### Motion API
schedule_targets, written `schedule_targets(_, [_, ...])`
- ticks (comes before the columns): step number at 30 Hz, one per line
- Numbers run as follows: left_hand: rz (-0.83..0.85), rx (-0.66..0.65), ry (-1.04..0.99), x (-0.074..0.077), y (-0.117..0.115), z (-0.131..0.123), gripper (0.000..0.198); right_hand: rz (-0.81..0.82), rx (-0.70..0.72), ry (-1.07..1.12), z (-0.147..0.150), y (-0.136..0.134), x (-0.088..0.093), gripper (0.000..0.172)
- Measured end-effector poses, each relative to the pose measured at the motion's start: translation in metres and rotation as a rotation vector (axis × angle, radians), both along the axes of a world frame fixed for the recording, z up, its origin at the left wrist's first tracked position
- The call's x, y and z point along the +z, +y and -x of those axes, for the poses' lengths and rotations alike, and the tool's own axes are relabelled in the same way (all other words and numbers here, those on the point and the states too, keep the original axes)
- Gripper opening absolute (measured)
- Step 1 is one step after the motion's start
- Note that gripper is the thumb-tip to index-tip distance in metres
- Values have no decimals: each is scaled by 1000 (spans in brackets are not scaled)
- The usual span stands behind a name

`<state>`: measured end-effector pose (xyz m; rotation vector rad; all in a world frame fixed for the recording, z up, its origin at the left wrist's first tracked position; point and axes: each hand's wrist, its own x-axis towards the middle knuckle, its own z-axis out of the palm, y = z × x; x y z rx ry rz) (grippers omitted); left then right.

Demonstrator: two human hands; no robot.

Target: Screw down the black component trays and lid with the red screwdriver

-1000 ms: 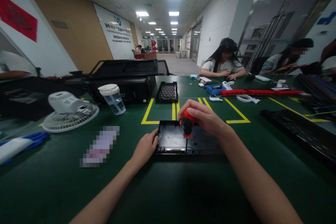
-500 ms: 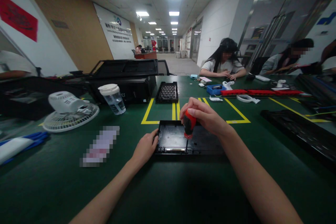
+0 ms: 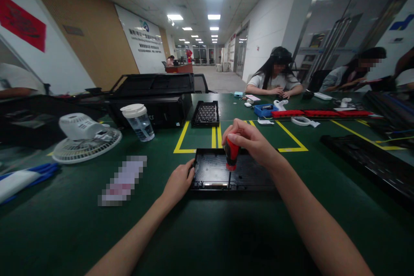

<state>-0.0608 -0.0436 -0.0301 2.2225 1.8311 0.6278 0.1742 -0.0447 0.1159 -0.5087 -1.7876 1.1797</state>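
A shallow black plastic housing (image 3: pixel 211 166) lies flat in front of me, its inner side up. My left hand (image 3: pixel 179 177) grips its left edge, thumb on top and the other fingers partly out of sight. Closed round the handle of a red and black screwdriver (image 3: pixel 232 153), my right hand (image 3: pixel 244 140) holds it nearly upright. The dark shaft points down to the near inner side of the housing, close to a pale strip (image 3: pixel 216 185). Whether a screw sits under the tip is too small to tell.
A black tray of small parts (image 3: pixel 206 113) stands behind the yellow-taped area. To the left are a lidded cup (image 3: pixel 139 123), a white fan (image 3: pixel 87 138) and a blurred flat item (image 3: pixel 124 181). Long black housings (image 3: pixel 365 166) lie at right. A co-worker (image 3: pixel 276 73) sits across the table.
My right hand has turned slightly on the screwdriver handle, which leans a little differently. The left hand and the housing stay in place.
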Motion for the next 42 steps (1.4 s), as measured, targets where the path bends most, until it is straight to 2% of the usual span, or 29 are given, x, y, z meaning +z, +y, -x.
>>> schedule_targets(24, [3, 7, -8, 0, 0, 0, 42, -154, -285, -90, 2, 0, -1, 26])
schedule_targets(42, [-1, 1, 0, 0, 0, -1, 42, -196, -381, -67, 3, 0, -5, 28])
